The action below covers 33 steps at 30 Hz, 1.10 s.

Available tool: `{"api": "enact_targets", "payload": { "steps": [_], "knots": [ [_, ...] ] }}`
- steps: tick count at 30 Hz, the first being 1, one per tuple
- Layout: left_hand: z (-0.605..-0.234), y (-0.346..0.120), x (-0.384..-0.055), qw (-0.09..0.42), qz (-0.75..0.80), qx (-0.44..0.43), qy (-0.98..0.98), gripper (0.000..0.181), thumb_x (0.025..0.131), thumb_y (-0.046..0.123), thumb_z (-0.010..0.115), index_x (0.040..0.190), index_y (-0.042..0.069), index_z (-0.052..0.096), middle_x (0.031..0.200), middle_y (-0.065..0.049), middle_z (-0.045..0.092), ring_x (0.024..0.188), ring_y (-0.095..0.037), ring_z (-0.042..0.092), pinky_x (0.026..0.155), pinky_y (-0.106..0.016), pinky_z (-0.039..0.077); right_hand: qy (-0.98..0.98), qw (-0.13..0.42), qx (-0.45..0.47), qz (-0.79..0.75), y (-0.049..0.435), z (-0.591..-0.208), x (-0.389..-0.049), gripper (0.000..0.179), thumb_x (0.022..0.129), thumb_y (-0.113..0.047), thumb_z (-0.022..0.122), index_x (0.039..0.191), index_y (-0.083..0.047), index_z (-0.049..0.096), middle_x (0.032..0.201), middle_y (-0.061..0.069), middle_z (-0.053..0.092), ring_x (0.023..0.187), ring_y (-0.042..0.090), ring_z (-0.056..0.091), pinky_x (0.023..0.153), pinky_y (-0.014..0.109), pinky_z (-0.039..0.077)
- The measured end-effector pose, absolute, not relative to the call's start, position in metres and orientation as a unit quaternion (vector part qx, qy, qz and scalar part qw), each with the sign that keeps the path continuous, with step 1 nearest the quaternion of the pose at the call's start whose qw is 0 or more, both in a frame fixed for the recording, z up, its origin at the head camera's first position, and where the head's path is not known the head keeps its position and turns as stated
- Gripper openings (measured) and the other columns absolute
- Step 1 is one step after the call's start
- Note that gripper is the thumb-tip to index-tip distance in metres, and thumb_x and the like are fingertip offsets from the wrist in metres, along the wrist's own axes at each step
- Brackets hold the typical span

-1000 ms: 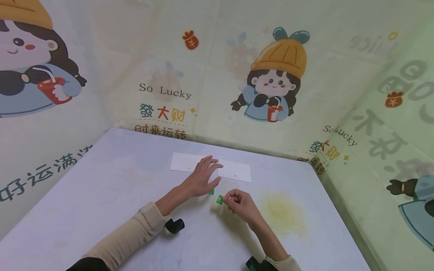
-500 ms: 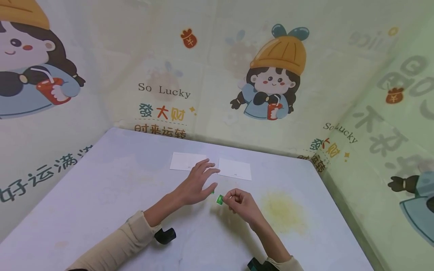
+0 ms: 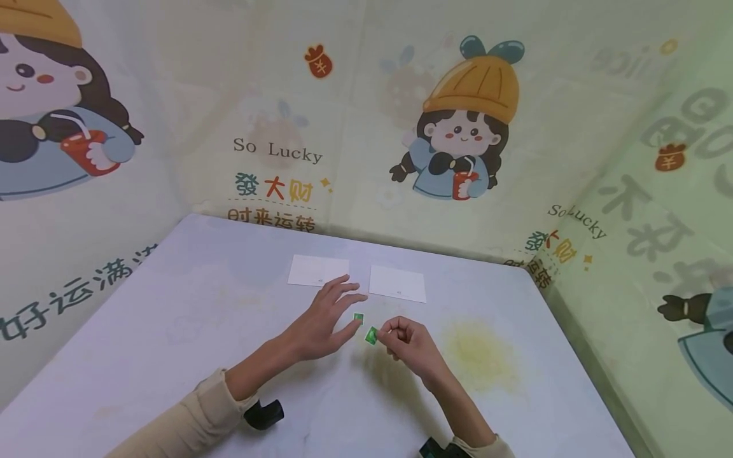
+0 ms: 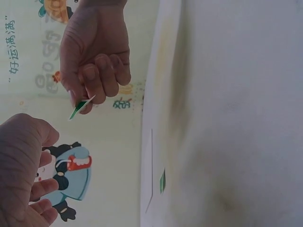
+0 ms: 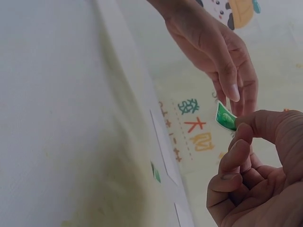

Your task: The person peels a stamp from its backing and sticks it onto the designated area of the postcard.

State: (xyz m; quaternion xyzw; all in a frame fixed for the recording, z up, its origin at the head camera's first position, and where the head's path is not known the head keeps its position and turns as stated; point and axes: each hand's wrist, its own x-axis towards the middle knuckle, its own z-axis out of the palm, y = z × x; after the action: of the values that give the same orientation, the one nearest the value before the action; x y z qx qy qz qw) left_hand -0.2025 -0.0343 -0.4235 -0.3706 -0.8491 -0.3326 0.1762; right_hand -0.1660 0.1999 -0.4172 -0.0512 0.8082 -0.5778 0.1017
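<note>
Between thumb and forefinger my right hand [image 3: 413, 346] pinches a small green stamp [image 3: 371, 336] with a white border, held above the table. The right wrist view shows the same stamp [image 5: 226, 117] slightly curved at the fingertips. My left hand [image 3: 321, 324] hovers to the left with fingers spread and nothing in it. A second green stamp [image 3: 358, 318] lies on the table just beyond the left thumb. It also shows as a thin green stamp [image 4: 163, 181] in the left wrist view. Two white cards, a left card [image 3: 315, 270] and a right card [image 3: 397, 284], lie farther back.
The white table [image 3: 189, 305] meets a printed cloth backdrop [image 3: 355, 127] at its back edge. A yellowish stain [image 3: 478, 356] marks the tabletop right of the right hand. Black wrist devices [image 3: 265, 415] sit under both forearms.
My left hand has drawn back toward the lower left, uncovering the stamp on the table and the gap between the cards. The right hand has stayed nearly still with its stamp.
</note>
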Motion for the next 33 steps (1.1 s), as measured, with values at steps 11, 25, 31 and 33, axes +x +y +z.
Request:
{"api": "enact_targets", "payload": {
  "steps": [11, 25, 31, 33],
  "knots": [
    [-0.428, -0.042, -0.188, 0.186, -0.330, -0.378, -0.845, 0.040, 0.094, 0.019, 0.071, 0.133, 0.010, 0.063, 0.145, -0.011, 0.053, 0.146, -0.033, 0.036, 0.113, -0.055, 0.039, 0.797, 0.103, -0.049, -0.593, 0.195, -0.410, -0.162, 0.022, 0.096, -0.020, 0.073, 0.102, 0.000, 0.065, 0.070, 0.001, 0.057, 0.064, 0.012, 0.050, 0.057, 0.025, 0.042],
    [-0.435, -0.044, -0.175, 0.228, -0.337, -0.425, -0.808, 0.046, 0.087, 0.011, 0.079, 0.131, 0.009, 0.062, 0.142, -0.009, 0.055, 0.143, -0.036, 0.040, 0.109, -0.052, 0.044, 0.792, 0.096, -0.054, -0.601, 0.187, -0.405, -0.158, 0.025, 0.096, -0.022, 0.073, 0.100, 0.001, 0.064, 0.068, 0.001, 0.055, 0.063, 0.012, 0.050, 0.057, 0.025, 0.043],
    [-0.435, -0.045, -0.174, 0.254, -0.329, -0.436, -0.798, 0.047, 0.084, 0.009, 0.082, 0.127, 0.010, 0.063, 0.139, -0.009, 0.056, 0.142, -0.035, 0.041, 0.107, -0.050, 0.046, 0.787, 0.102, -0.055, -0.606, 0.184, -0.403, -0.156, 0.025, 0.096, -0.022, 0.072, 0.099, 0.000, 0.063, 0.068, 0.000, 0.056, 0.063, 0.012, 0.049, 0.059, 0.025, 0.044],
    [-0.434, -0.045, -0.174, 0.261, -0.326, -0.438, -0.796, 0.045, 0.083, 0.009, 0.083, 0.125, 0.010, 0.064, 0.139, -0.010, 0.057, 0.142, -0.035, 0.041, 0.106, -0.050, 0.047, 0.785, 0.106, -0.055, -0.608, 0.183, -0.403, -0.156, 0.025, 0.096, -0.023, 0.072, 0.100, -0.001, 0.063, 0.069, 0.000, 0.057, 0.063, 0.012, 0.050, 0.059, 0.025, 0.044]
  ]
}}
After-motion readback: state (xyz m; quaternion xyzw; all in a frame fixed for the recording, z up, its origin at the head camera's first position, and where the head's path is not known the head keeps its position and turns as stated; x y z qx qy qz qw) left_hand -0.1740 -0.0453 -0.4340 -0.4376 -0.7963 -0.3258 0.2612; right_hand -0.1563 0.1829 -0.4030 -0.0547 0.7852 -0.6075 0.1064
